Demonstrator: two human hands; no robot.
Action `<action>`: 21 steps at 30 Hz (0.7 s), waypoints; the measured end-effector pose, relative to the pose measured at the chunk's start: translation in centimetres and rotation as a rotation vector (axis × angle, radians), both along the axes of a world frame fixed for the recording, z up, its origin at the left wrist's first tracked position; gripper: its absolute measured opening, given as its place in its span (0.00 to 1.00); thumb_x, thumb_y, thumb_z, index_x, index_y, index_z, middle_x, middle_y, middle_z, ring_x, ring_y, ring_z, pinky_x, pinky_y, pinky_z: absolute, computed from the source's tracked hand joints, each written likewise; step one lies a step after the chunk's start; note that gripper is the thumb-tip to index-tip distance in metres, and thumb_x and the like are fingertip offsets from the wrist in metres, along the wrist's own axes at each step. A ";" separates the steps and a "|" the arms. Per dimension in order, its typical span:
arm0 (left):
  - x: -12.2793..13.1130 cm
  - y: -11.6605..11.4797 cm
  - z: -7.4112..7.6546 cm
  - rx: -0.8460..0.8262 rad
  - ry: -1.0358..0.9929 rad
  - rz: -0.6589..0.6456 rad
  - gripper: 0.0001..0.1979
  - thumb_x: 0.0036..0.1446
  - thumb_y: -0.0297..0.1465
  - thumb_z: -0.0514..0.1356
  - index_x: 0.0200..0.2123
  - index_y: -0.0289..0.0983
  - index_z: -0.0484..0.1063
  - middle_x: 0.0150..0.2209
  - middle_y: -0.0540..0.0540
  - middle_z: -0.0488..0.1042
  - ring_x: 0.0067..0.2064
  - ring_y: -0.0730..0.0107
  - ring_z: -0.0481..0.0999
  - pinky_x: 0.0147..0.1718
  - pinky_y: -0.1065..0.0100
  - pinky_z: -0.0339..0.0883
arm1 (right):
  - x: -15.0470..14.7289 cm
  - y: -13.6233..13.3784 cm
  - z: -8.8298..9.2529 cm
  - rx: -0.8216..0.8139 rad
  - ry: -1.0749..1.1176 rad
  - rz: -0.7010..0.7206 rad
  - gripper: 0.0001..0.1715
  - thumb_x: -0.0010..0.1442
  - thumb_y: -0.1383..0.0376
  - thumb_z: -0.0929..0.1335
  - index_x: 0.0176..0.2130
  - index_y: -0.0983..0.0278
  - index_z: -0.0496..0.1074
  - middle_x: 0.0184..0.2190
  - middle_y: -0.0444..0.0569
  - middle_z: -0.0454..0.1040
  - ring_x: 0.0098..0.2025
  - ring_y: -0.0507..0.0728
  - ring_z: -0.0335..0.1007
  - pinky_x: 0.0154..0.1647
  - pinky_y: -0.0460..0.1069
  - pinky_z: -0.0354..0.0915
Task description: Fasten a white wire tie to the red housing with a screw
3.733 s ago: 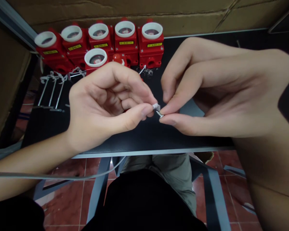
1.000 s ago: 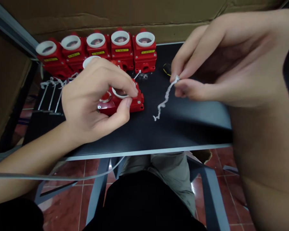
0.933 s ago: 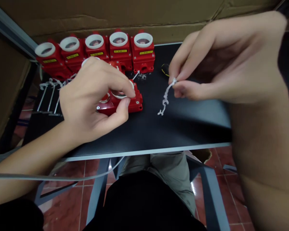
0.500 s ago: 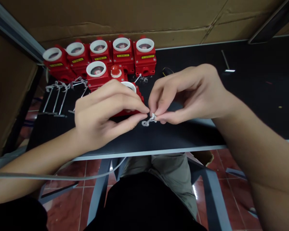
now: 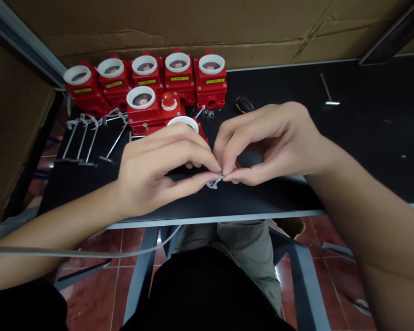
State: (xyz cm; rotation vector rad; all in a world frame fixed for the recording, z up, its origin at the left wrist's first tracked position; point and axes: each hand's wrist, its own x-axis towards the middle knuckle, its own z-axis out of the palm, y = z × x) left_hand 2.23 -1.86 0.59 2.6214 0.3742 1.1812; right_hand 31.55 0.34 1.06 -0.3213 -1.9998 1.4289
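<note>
Between my two hands, above the front of the black table, is a small silvery piece that looks like a short bunched chain [image 5: 212, 185]. My left hand [image 5: 169, 170] pinches it between thumb and index fingertip. My right hand [image 5: 265, 142] meets it from the other side, its thumb and fingertips closed on the upper end. The fingers cover much of the piece. Just behind my left hand stands a red box with a white ring [image 5: 183, 122], partly hidden. T-shaped metal rods [image 5: 89, 145] with pale chain-like loops at their upper ends lie to the left.
Several red alarm boxes [image 5: 211, 85] with white rings line the cardboard back wall. A box with a red dome [image 5: 169, 100] sits before them. Small silvery bits [image 5: 210, 114], a black-and-yellow tool handle [image 5: 244, 105] and a lone T-shaped rod [image 5: 327, 89] lie on the table [image 5: 365, 151].
My left hand has shifted right and slightly down, its fingertips now pressed against those of my right hand. My right hand has lowered slightly, and less of the chain shows.
</note>
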 end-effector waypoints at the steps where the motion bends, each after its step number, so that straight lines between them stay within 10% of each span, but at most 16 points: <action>1: 0.0 0.0 0.0 -0.009 0.004 0.004 0.10 0.78 0.31 0.83 0.55 0.45 0.88 0.48 0.46 0.94 0.45 0.61 0.94 0.42 0.62 0.88 | 0.0 0.0 0.0 -0.003 0.007 0.007 0.07 0.75 0.68 0.87 0.43 0.59 0.94 0.44 0.40 0.91 0.41 0.48 0.88 0.48 0.44 0.82; 21: 0.1 0.5 -0.5 0.029 -0.059 0.019 0.14 0.73 0.30 0.83 0.54 0.52 0.87 0.45 0.50 0.93 0.40 0.59 0.93 0.36 0.60 0.88 | 0.0 0.0 0.5 -0.105 -0.085 -0.027 0.11 0.71 0.62 0.90 0.45 0.59 0.90 0.42 0.47 0.94 0.41 0.57 0.92 0.47 0.51 0.89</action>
